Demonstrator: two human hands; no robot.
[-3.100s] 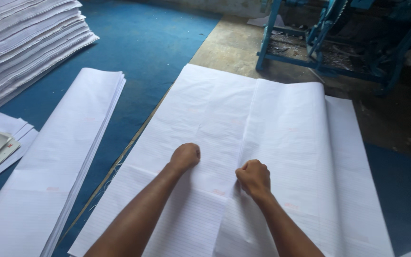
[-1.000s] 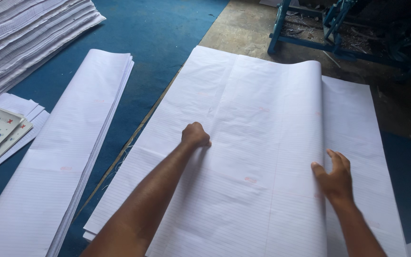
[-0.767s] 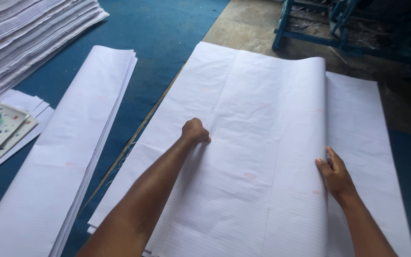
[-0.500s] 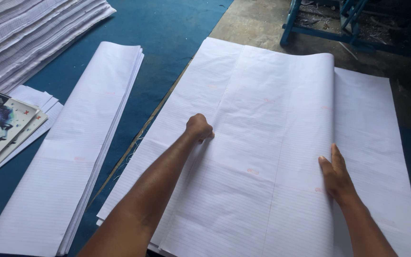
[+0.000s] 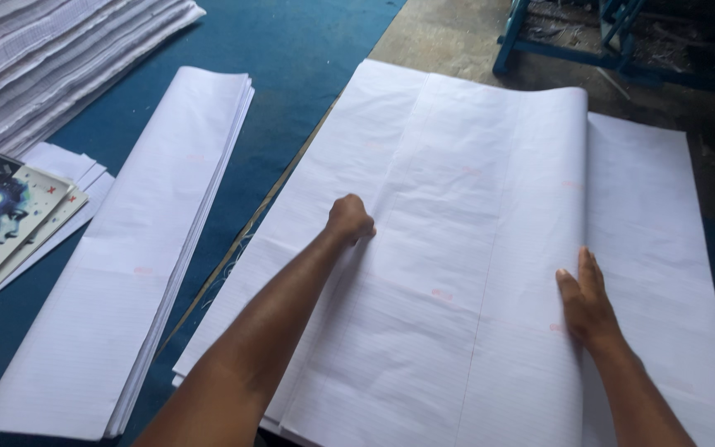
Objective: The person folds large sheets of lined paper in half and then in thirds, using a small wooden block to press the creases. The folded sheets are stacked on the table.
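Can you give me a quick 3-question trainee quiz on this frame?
1. True or false: the left hand lies flat with spread fingers on the top sheet.
2. Which hand rests at the sheet's rolled-over fold? A) left B) right C) neither
3. Fill in: the narrow folded paper stack lies on the ____ side of the big sheets, on the blue mat.

Key:
1. False: it is closed in a fist, knuckles pressing the paper.
2. B: the right hand lies flat, fingers extended, beside the fold.
3. left
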